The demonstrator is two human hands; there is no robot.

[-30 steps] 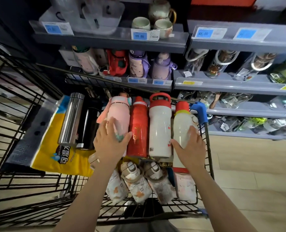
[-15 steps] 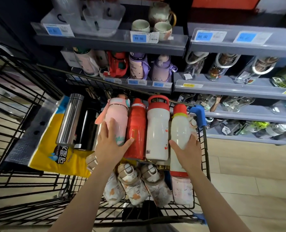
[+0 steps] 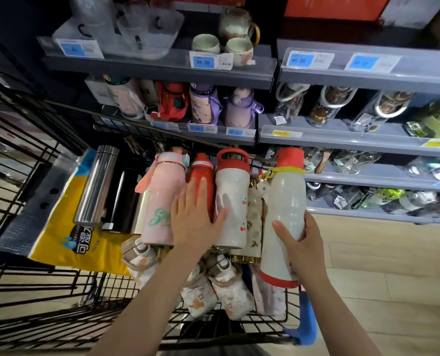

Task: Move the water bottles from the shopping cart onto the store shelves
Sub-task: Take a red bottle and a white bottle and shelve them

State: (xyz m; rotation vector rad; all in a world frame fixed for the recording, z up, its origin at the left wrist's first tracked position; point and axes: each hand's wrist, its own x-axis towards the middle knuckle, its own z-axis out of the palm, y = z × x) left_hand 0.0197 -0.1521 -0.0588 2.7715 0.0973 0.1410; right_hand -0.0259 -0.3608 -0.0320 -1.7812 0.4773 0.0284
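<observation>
A: What is the right hand doing in the head view?
B: Its fingers are curling round the white bottle with red cap, raised over the shopping cart's right side.
A: The left hand?
B: It is lying flat, fingers spread, over the red bottle, between the pink bottle and the white bottle with handle.

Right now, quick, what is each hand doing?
Left hand: open, fingers straight, lying over the red bottle.
Right hand: closed around the white bottle with the red cap, holding it.
</observation>
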